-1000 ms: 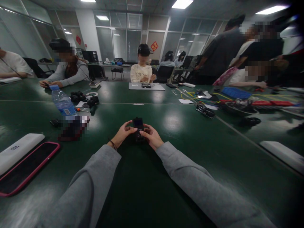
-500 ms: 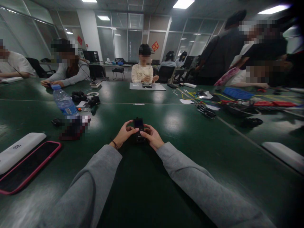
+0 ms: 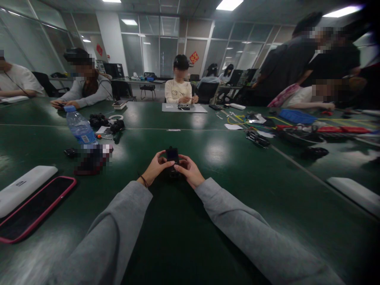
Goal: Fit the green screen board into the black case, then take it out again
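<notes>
Both hands, left hand (image 3: 154,168) and right hand (image 3: 189,169), clasp small black device (image 3: 172,155).

An open office or meeting room is shown: a long dark green table (image 3: 225,186) is shared by several seated people, glass partition walls (image 3: 154,47) are seen far behind, and ceiling light panels (image 3: 227,4) overhead.
</notes>
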The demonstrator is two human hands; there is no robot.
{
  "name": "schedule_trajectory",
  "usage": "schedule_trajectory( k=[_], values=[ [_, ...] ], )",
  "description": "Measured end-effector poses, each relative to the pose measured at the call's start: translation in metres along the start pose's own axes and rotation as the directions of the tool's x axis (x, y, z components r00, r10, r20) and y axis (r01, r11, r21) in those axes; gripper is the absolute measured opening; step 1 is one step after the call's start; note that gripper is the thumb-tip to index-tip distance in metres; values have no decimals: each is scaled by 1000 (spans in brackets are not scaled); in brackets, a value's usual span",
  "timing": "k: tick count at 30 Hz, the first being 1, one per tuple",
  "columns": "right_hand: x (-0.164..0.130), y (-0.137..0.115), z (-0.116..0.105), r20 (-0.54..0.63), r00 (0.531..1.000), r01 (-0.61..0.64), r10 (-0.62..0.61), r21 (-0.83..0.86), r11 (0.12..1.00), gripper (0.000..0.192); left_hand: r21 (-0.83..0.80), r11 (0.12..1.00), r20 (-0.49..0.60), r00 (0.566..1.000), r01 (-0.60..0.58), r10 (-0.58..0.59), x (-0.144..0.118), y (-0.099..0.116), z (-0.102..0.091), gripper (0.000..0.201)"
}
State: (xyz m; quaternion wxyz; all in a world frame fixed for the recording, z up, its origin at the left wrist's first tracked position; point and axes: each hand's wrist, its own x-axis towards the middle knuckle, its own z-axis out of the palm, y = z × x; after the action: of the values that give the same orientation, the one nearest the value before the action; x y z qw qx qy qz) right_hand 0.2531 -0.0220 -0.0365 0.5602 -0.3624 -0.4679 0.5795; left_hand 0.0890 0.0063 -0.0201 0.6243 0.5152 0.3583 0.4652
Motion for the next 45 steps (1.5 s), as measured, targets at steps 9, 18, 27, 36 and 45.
schedule_trajectory(
  k=[9,18,27,36,45],
  values=[
    [4,-1,-4,-20,995,-95,98,103,990,57,-126,992,-2,1000,29,-30,3,-2,0,53],
    [-2,-8,6,-32,971,-221,237,260,940,47,-395,873,188,955,286,-228,1,-4,18,72],
    [-6,7,25,-221,975,-26,13,-56,998,47,-484,841,44,966,244,-255,-4,-9,30,64],
    [-21,9,35,-85,946,254,-312,-398,882,63,-481,850,10,971,215,-240,-7,-8,27,57],
    [-21,8,32,-37,934,262,-355,-605,752,57,-409,892,-17,976,191,-217,-6,-10,27,50]
  ],
)
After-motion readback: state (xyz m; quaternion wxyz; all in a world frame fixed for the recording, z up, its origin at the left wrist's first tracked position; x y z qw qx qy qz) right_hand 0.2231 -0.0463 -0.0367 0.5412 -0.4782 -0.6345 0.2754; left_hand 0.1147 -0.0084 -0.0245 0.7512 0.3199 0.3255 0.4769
